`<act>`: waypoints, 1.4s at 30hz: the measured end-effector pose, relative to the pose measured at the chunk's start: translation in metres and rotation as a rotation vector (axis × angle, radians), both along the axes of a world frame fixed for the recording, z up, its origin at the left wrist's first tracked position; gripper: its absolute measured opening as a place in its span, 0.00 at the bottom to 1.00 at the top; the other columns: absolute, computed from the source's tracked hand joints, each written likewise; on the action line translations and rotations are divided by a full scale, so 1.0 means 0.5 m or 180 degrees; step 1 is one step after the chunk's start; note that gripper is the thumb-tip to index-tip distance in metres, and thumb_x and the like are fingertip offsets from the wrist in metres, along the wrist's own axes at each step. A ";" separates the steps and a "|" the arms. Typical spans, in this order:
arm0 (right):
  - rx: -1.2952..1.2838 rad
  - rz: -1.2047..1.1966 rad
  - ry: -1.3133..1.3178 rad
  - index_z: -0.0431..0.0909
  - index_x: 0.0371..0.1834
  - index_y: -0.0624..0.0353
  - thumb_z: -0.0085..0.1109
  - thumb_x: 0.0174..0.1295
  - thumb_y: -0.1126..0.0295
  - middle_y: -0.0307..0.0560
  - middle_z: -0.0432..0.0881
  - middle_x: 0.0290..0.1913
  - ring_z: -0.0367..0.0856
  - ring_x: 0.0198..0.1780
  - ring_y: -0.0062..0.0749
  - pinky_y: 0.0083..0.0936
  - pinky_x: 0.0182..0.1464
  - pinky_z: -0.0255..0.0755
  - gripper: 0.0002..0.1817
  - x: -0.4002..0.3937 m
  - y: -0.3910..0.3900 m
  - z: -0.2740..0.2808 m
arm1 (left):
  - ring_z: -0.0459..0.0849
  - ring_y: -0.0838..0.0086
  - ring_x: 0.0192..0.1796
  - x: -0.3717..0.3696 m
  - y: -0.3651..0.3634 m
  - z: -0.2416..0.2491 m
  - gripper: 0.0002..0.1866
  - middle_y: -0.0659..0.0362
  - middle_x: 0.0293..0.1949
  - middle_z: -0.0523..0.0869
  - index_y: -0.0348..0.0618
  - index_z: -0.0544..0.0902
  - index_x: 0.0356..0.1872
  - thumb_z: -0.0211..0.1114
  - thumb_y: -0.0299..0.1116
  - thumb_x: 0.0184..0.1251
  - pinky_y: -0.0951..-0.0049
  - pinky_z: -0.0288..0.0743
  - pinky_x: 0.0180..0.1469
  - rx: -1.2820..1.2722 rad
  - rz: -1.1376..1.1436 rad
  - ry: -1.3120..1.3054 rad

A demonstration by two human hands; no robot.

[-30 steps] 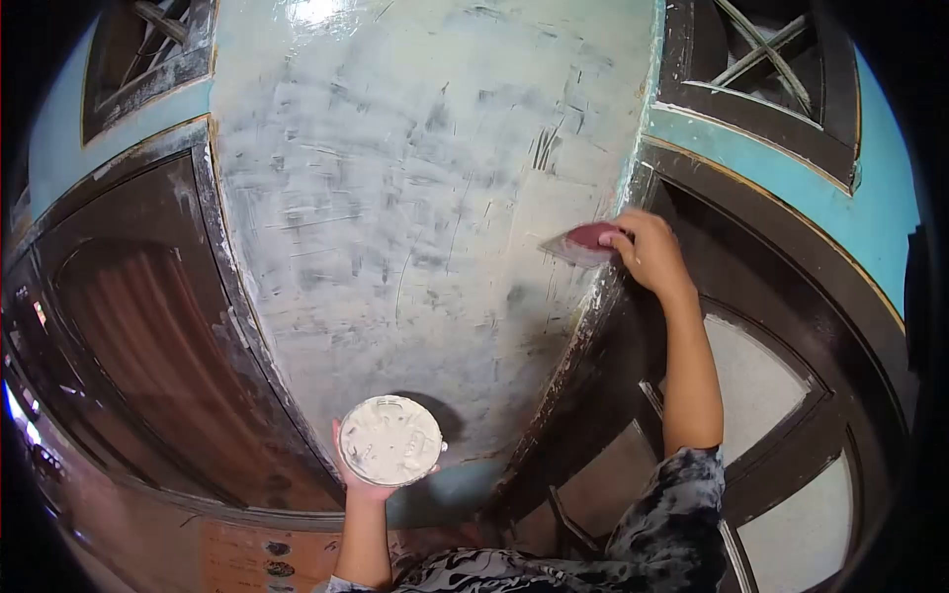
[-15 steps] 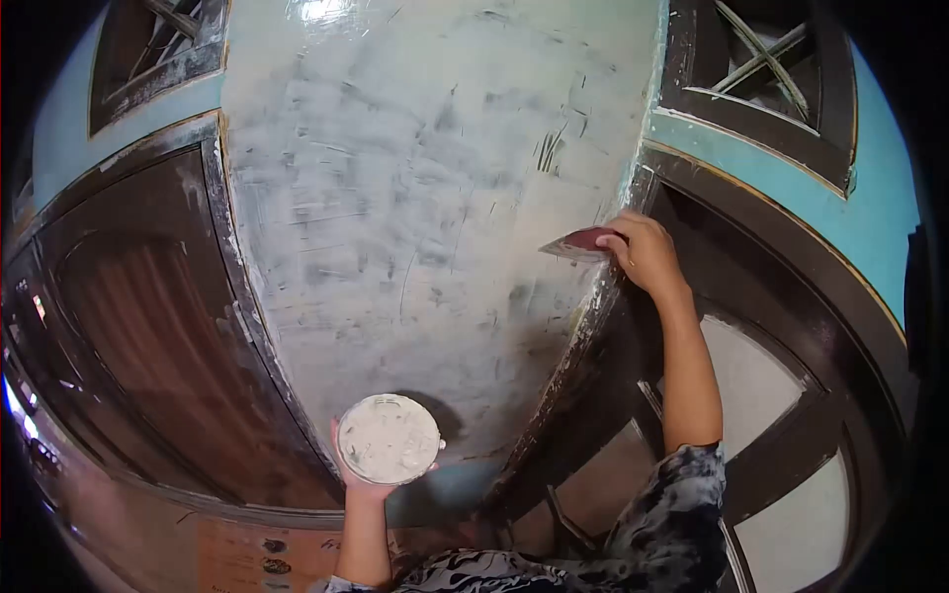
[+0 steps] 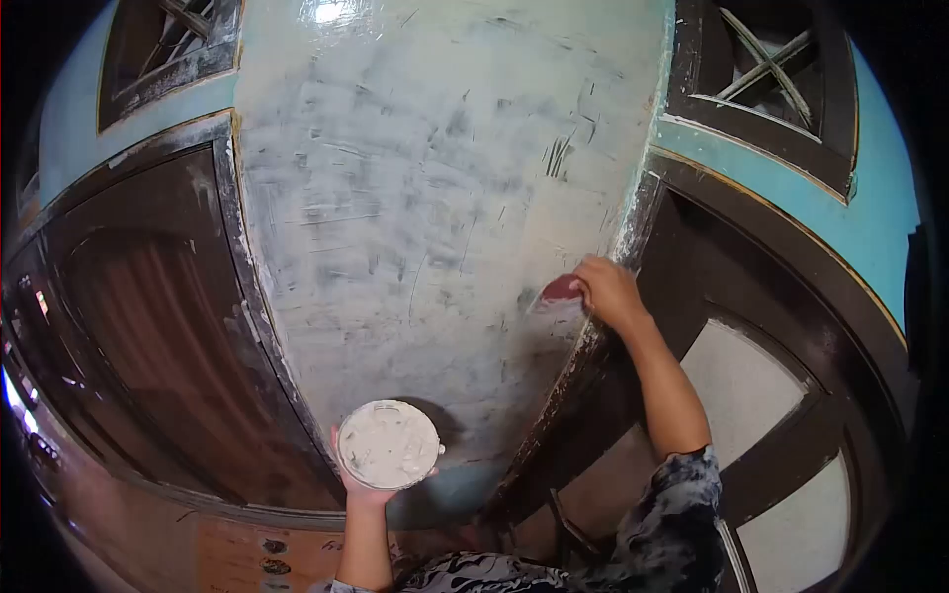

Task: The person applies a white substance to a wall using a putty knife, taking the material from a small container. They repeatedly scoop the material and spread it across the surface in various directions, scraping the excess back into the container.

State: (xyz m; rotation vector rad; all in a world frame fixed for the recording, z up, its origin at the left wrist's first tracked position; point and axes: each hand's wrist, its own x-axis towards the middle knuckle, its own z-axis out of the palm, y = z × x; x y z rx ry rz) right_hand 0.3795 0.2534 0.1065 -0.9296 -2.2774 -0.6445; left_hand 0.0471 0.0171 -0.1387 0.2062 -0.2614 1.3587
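My right hand (image 3: 605,291) grips a putty knife (image 3: 561,290) by its reddish handle. Its thin blade points left and lies at the wall's surface, slightly blurred. The wall panel (image 3: 425,217) is pale and smeared with whitish filler, with grey patches and dark scratch marks. Low in front of the wall, my left hand (image 3: 362,484) holds a round tub (image 3: 388,445) from below and the left side. Whitish paste fills the tub, its surface uneven. Most of my left fingers are hidden under the tub.
Dark wooden doors flank the wall, a left door (image 3: 148,326) and a right door (image 3: 771,287) with pale panels. Chipped frame edges border the wall. A printed cardboard piece (image 3: 232,558) lies at the lower left.
My right hand and the putty knife have moved down and a little left along the wall's right side. My left hand keeps the tub in nearly the same place.
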 end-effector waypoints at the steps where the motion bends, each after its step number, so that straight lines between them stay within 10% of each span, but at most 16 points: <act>1: 0.0094 -0.0182 -0.0001 0.80 0.30 0.56 0.62 0.61 0.68 0.46 0.82 0.35 0.83 0.43 0.48 0.44 0.41 0.77 0.06 -0.003 -0.005 0.028 | 0.56 0.16 0.72 -0.002 0.000 -0.001 0.57 0.41 0.79 0.59 0.53 0.60 0.80 0.49 0.84 0.57 0.08 0.54 0.60 0.0016 0.0031 0.0003; 8: 0.0143 -0.0054 0.0293 0.85 0.36 0.55 0.67 0.60 0.65 0.48 0.83 0.38 0.82 0.44 0.52 0.46 0.45 0.76 0.07 0.032 -0.060 0.141 | 0.56 0.16 0.72 0.001 0.007 -0.013 0.57 0.41 0.79 0.59 0.53 0.60 0.80 0.49 0.84 0.57 0.07 0.54 0.59 -0.0142 0.0081 -0.0035; 11: -0.1260 -0.0297 0.0014 0.86 0.36 0.53 0.67 0.59 0.62 0.50 0.85 0.39 0.84 0.45 0.52 0.45 0.47 0.76 0.08 0.032 -0.085 0.065 | 0.56 0.16 0.72 0.008 0.001 -0.006 0.56 0.40 0.78 0.60 0.52 0.61 0.80 0.49 0.83 0.58 0.08 0.55 0.59 -0.0067 -0.0035 -0.0198; 17: -0.0361 0.0374 -0.0484 0.84 0.31 0.49 0.68 0.55 0.63 0.44 0.85 0.36 0.86 0.42 0.45 0.46 0.42 0.76 0.05 0.003 0.012 -0.205 | 0.56 0.15 0.71 0.008 -0.007 -0.017 0.56 0.37 0.78 0.59 0.50 0.60 0.79 0.49 0.82 0.59 0.09 0.55 0.60 -0.0037 -0.0086 -0.0173; 26: 0.0018 -0.0176 0.0405 0.86 0.38 0.57 0.66 0.63 0.64 0.50 0.85 0.40 0.83 0.44 0.55 0.45 0.44 0.76 0.08 0.031 -0.081 0.181 | 0.60 0.20 0.72 -0.008 -0.004 -0.002 0.55 0.42 0.78 0.61 0.53 0.61 0.79 0.49 0.82 0.59 0.09 0.56 0.59 -0.0029 0.0154 0.0071; 34: -0.1298 0.0075 -0.0423 0.85 0.37 0.49 0.65 0.62 0.56 0.43 0.85 0.43 0.83 0.49 0.48 0.45 0.48 0.77 0.10 -0.020 -0.040 -0.110 | 0.65 0.27 0.72 -0.003 -0.003 -0.018 0.52 0.45 0.77 0.65 0.52 0.66 0.77 0.46 0.81 0.61 0.09 0.58 0.58 0.0000 0.0227 0.0556; 42: -0.0081 -0.0244 0.0469 0.87 0.37 0.52 0.67 0.61 0.54 0.46 0.85 0.40 0.84 0.45 0.51 0.46 0.44 0.76 0.13 -0.008 -0.029 0.140 | 0.59 0.16 0.71 -0.001 0.007 0.003 0.55 0.40 0.78 0.60 0.51 0.60 0.80 0.48 0.82 0.60 0.08 0.56 0.58 0.0044 0.0219 0.0069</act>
